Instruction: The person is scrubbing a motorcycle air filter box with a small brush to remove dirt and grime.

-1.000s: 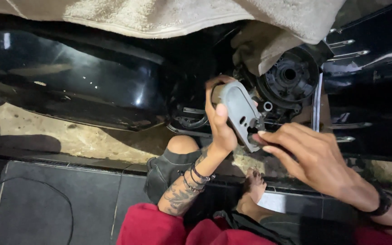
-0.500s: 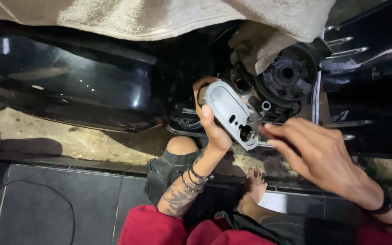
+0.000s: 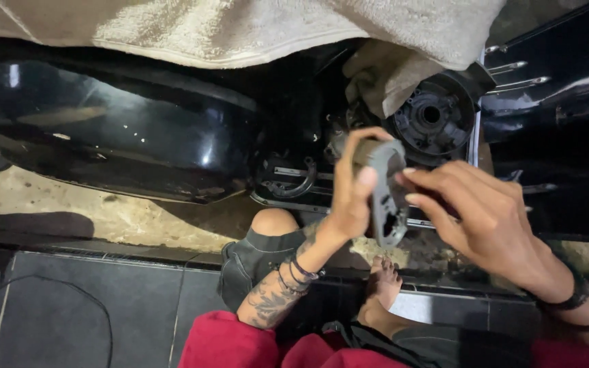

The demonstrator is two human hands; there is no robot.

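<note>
From the head camera, just right of the frame's centre, the left hand [image 3: 352, 187] pinches a grey curved metal cover plate [image 3: 386, 194] by its top, thumb in front, fingers wrapped behind. The plate's long axis runs top to bottom, edge-on. The right hand [image 3: 489, 218] comes in from the lower right, fingers loosely spread, tips touching the plate's right side. Above right sits the round dark wheel hub [image 3: 434, 119].

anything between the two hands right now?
Yes, in the head view: the flat grey metal cover plate sits edge-on between them, gripped by the left hand, with the right hand fingertips at its other side.
</note>
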